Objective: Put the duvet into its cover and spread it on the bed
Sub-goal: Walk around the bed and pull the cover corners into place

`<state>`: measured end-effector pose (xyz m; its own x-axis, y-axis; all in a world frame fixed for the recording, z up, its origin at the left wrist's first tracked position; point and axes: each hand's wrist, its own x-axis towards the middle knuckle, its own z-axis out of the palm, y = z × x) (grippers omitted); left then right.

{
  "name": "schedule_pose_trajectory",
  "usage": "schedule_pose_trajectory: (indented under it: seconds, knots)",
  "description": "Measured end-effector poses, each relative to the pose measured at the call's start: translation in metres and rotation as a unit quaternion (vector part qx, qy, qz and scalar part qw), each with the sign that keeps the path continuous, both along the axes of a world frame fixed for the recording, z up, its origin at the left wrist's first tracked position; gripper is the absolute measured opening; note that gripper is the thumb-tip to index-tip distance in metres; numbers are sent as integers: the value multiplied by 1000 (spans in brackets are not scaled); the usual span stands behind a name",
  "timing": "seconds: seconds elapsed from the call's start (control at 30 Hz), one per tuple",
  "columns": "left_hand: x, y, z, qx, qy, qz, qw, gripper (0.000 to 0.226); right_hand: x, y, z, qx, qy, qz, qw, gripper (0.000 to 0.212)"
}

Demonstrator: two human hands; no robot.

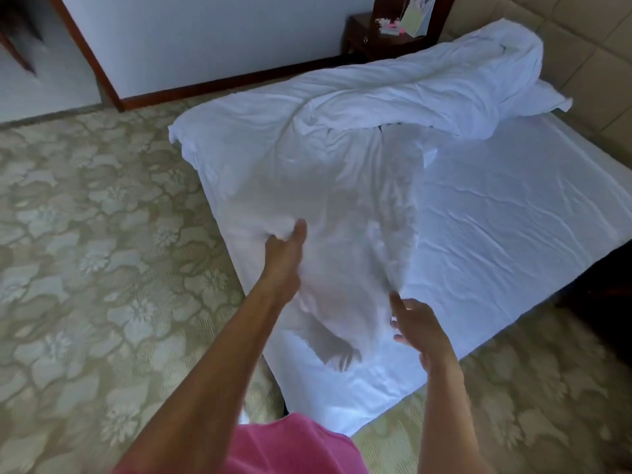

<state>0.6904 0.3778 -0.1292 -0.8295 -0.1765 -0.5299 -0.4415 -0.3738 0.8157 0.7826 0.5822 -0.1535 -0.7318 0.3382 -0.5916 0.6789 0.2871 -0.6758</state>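
Hard to make out: the near stretch of white cover (342, 206) is motion-blurred, and the line between cover and duvet (427, 94) cannot be told; both are white and run together. The far end of the bundle is heaped near the padded headboard (581, 63). The bedside table (379, 35) is cut off by the top edge, and the small items on it are too blurred to name. The person's trunk shows only as a pink shirt (290, 446) at the bottom edge.

Hands: two, both arms stretched forward over the near corner of the bed (513, 217). The left hand (285, 248) has its fingers curled into a fold of the cover, thumb up, gripping the cloth. The right hand (415, 323) is lower and nearer; its forefinger and thumb appear to pinch the cover's right edge, the other fingers loosely bent and apart. The contact is blurred, so this pinch is uncertain.

Count: one bed with one fitted sheet (530, 234), one cover-and-duvet bundle lying diagonally across the bed's left half, one bedside table. Patterned carpet (85, 268) surrounds the bed.
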Motion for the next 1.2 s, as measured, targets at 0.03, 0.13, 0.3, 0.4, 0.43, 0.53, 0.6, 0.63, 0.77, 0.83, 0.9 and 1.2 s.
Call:
schedule_pose_trajectory:
  seconds: [0.03, 0.13, 0.3, 0.4, 0.43, 0.53, 0.6, 0.63, 0.77, 0.83, 0.9, 1.2]
  knots:
    - [16, 6, 17, -97, 53, -77, 991, 11, -2, -4, 10, -53, 26, -31, 998, 45]
    - [67, 26, 36, -336, 204, -350, 850, 25, -15, -17, 51, -224, 46, -58, 972, 80]
    - [123, 47, 35, -538, 246, -534, 604, 44, -17, -30, 62, 67, -18, 88, 994, 91]
    - [143, 37, 31, -499, 233, -544, 633, 45, 2, -19, 42, 45, 19, 29, 998, 53]
    - [147, 31, 27, -454, 221, -543, 671, 45, 11, -19, 37, 48, 30, 22, 998, 46]
    - [155, 12, 8, -377, 182, -488, 766, 53, 37, -19, 31, 64, 87, 5, 994, 31]
    - [154, 1, 0, -396, 183, -392, 810, 64, 56, -15, 30, 52, 113, -21, 992, 27]
    - [151, -2, -4, -413, 188, -356, 817, 73, 67, -12, 31, 46, 119, -29, 991, 27]
    - [142, 16, -8, -361, 183, -405, 820, 110, 99, -8, 47, 51, 168, -1, 984, 26]
    - [147, 37, -8, -294, 188, -421, 837, 89, 112, 0, 54, 46, 191, 37, 980, 26]
    - [155, 52, -9, -267, 181, -422, 847, 71, 125, 15, 54, 35, 186, 80, 979, 30]
    - [216, 44, 11, -228, 228, -413, 852, 29, 118, 30, 40, 58, 179, 209, 960, 22]
